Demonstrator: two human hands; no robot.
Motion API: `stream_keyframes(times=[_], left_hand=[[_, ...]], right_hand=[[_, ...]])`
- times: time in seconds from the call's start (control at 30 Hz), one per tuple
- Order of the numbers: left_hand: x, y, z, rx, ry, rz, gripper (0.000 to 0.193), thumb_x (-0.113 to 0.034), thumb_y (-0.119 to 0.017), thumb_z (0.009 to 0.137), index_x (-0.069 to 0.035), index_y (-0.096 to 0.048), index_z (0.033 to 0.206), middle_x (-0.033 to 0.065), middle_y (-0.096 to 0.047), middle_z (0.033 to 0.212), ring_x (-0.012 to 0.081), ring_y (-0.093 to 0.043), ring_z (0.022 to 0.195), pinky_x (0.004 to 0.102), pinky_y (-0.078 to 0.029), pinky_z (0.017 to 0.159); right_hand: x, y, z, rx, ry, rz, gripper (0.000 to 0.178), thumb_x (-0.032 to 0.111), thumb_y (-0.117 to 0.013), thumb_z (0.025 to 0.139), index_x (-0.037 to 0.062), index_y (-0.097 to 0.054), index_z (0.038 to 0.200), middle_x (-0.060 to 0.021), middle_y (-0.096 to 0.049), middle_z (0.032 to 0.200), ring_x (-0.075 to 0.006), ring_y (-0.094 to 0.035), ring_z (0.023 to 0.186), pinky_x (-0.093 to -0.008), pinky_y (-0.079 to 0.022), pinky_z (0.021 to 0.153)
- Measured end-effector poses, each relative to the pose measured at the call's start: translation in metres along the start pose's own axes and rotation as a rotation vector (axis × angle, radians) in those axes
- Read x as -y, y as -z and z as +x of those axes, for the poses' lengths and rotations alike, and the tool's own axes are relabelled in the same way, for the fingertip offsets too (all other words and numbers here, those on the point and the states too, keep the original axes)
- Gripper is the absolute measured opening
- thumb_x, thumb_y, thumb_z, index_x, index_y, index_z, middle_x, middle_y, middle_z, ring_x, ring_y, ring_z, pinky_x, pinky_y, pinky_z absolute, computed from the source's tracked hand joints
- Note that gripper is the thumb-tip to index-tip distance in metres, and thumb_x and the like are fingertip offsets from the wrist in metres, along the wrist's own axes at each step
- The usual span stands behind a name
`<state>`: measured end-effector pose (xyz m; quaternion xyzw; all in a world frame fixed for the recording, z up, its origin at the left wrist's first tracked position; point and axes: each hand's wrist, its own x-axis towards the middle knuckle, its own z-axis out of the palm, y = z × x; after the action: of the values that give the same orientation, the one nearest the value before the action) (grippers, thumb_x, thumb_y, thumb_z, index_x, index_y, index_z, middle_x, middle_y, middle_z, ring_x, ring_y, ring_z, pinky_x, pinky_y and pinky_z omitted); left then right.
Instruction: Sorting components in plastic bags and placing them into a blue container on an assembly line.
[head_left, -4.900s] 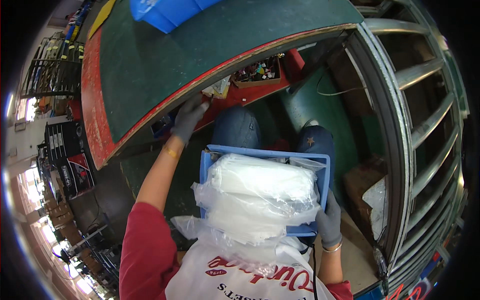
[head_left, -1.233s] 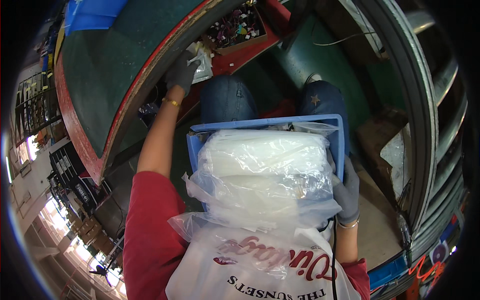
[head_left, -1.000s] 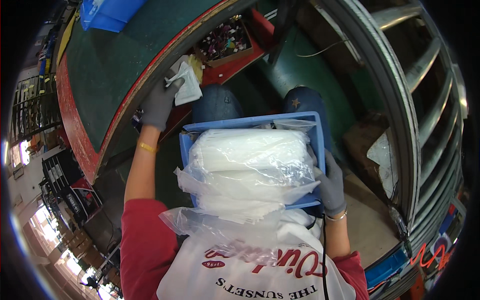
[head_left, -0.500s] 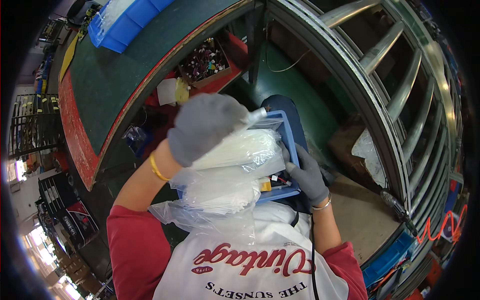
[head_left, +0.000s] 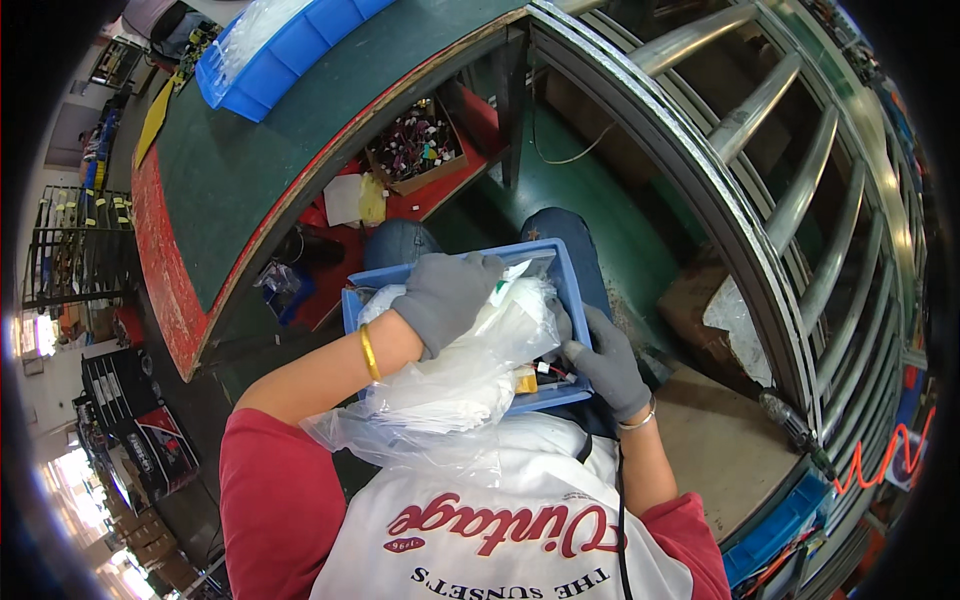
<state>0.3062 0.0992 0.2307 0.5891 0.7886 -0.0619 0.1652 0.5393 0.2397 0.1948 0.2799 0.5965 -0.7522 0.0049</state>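
Observation:
On my lap rests a blue plastic bin, tilted slightly. Clear plastic bags of thin white strips fill much of it and spill over its near edge onto my shirt. My left hand, in a grey glove, lies over the upper bag with its fingers curled on the plastic near the bin's far side; the fingertips are partly hidden. My right hand, also gloved in grey, grips the bin's right wall, thumb at the rim. Beside that thumb, inside the bin, are small wired connectors and a yellow piece.
A green-topped workbench with red edging curves ahead on the left, bearing another blue bin. Beneath it, a carton of wired connectors sits on a red shelf. At right stands a metal roller frame, with a power screwdriver near its lower end.
My left hand has come down and nearer, from raised above the bin to resting on the bag. The upper bag has sunk lower into the bin. My right hand stays at the bin's side.

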Motion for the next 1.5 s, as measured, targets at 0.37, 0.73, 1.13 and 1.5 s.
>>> stream_keyframes(times=[0.37, 0.73, 1.13, 1.5], left_hand=[[0.034, 0.039, -0.028, -0.168, -0.021, -0.321, 0.038, -0.033, -0.068, 0.086, -0.012, -0.062, 0.117, 0.0082, -0.066, 0.111, 0.0282, -0.068, 0.086, 0.0373, -0.053, 0.075], [0.031, 0.017, -0.005, -0.336, -0.137, -0.149, 0.019, -0.029, -0.064, 0.09, -0.019, -0.067, 0.106, 0.0049, -0.063, 0.103, 0.0282, -0.062, 0.09, 0.0416, -0.05, 0.078], [0.111, 0.002, -0.11, -0.518, 0.36, -1.082, 0.041, -0.022, -0.054, 0.1, -0.003, -0.055, 0.135, 0.0093, -0.065, 0.119, 0.0171, -0.063, 0.105, 0.0305, -0.05, 0.093], [0.032, -0.083, -0.205, -0.314, 0.745, -1.559, 0.059, -0.046, -0.048, 0.103, -0.001, -0.048, 0.143, 0.0109, -0.059, 0.132, 0.0168, -0.057, 0.116, 0.0306, -0.045, 0.1]], right_hand=[[0.009, 0.0, -0.003, -0.006, 0.009, 0.041, 0.054, 0.011, -0.065, 0.083, -0.004, -0.051, 0.133, -0.008, -0.057, 0.113, -0.0144, -0.057, 0.1, -0.0294, -0.047, 0.092], [0.007, 0.001, -0.002, -0.001, 0.024, -0.032, 0.051, 0.011, -0.065, 0.082, -0.0038, -0.054, 0.13, -0.0067, -0.056, 0.108, -0.0137, -0.057, 0.093, -0.0285, -0.047, 0.088], [0.028, 0.004, 0.005, 0.058, -0.064, -0.145, 0.06, 0.013, -0.064, 0.086, 0.0003, -0.046, 0.141, -0.0053, -0.061, 0.111, -0.012, -0.058, 0.091, -0.0281, -0.049, 0.083], [0.039, 0.002, 0.032, 0.065, -0.09, -0.388, 0.043, 0.02, -0.062, 0.088, 0.0033, -0.057, 0.128, -0.0089, -0.066, 0.083, -0.0135, -0.062, 0.071, -0.0305, -0.051, 0.07]])
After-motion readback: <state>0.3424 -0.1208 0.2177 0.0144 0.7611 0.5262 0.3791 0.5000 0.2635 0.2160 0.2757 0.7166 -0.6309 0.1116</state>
